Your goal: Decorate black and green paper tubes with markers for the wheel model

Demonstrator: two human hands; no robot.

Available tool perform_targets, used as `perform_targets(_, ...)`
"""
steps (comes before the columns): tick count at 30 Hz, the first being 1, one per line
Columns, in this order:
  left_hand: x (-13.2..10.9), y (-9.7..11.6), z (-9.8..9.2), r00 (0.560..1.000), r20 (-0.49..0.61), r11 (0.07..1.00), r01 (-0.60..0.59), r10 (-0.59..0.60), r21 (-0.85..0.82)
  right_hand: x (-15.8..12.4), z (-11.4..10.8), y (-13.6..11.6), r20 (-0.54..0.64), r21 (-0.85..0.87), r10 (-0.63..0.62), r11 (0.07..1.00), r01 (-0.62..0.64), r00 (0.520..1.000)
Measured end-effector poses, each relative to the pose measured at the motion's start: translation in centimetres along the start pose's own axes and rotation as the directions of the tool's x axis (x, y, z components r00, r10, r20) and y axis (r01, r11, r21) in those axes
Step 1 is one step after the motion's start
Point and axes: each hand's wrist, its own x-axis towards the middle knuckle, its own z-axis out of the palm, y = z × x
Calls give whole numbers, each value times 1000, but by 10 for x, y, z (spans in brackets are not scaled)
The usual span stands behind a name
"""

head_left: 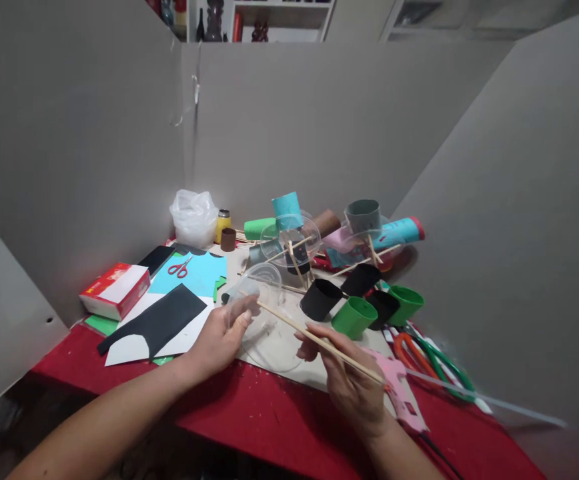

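My left hand (227, 337) grips a clear plastic lid (264, 277) by its near left edge, thumb on top. The lid is see-through, so its full outline is hard to make out. A thin wooden stick (319, 342) is held in my right hand (352, 380) and slants up to the left. Its far tip meets the lid close to my left thumb; whether it touches is unclear. Beyond the hands stands a construction of sticks, clear discs and a blue paper tube (287, 210). Black (320, 299) and green paper tubes (354, 317) stand near my right hand.
A pink glue gun (402, 393) with a cord lies beside my right wrist. Red-handled scissors (178, 268) rest on blue paper at left, near a red-and-white box (115, 291). A white plastic bag (194, 219) and yellow jar (223, 226) stand behind. Grey panels (344, 120) enclose the red table.
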Motion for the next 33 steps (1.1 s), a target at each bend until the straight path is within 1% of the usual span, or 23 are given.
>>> perform_targets(6, 2, 3, -3, 996, -67, 990, -53, 62, 130, -4, 2, 7, -48, -67, -3, 998, 0, 999)
perform_targets(11, 4, 0, -3, 991, -81, 967, -86, 108, 239, 3, 3, 3, -58, -68, -42, 997, 39, 997)
perform_targets(14, 4, -1, -3, 992, -57, 966, -97, 113, 240, 6, 2, 1, -72, -40, -53, 998, 50, 996)
perform_targets(16, 3, -2, -2, 993, -47, 973, -100, 112, 210, 5, 3, 1, -110, -3, -11, 1000, 11, 994)
perform_targets(17, 3, -3, -1, 993, -46, 977, -100, 110, 188, 4, 5, 1, -146, 32, 36, 999, -32, 989)
perform_targets(18, 3, -4, 0, 993, -42, 982, -101, 109, 162, 3, 7, 2, -189, 82, 107, 992, -93, 976)
perform_targets(19, 3, -5, 1, 993, -43, 986, -104, 110, 133, 3, 10, 3, -231, 147, 200, 975, -169, 952)
perform_targets(20, 3, -6, 3, 992, -50, 988, -112, 118, 108, 3, 13, 5, -263, 227, 310, 940, -253, 914)
perform_targets(22, 3, -8, 7, 985, -81, 985, -144, 152, 90, 4, 21, 9, -277, 376, 507, 839, -393, 816)
perform_targets(23, 3, -8, 9, 980, -93, 980, -169, 179, 104, 5, 25, 11, -263, 430, 575, 789, -439, 775)
perform_targets(24, 3, -9, 12, 973, -91, 970, -202, 215, 132, 6, 28, 14, -246, 463, 612, 756, -463, 752)
perform_targets(25, 2, -10, 14, 963, -70, 954, -246, 261, 173, 7, 32, 16, -227, 479, 626, 739, -474, 746)
perform_targets(28, 0, -10, 21, 920, 27, 884, -383, 390, 269, 9, 40, 18, -176, 478, 622, 732, -487, 763)
perform_targets(29, 0, -11, 22, 908, 39, 866, -411, 418, 283, 9, 41, 17, -169, 472, 615, 736, -485, 770)
perform_targets(31, 0, -12, 24, 895, 20, 853, -431, 445, 293, 6, 43, 15, -178, 448, 584, 764, -464, 792)
perform_targets(33, -1, -13, 24, 890, -6, 852, -433, 455, 294, 1, 44, 12, -209, 402, 528, 814, -420, 823)
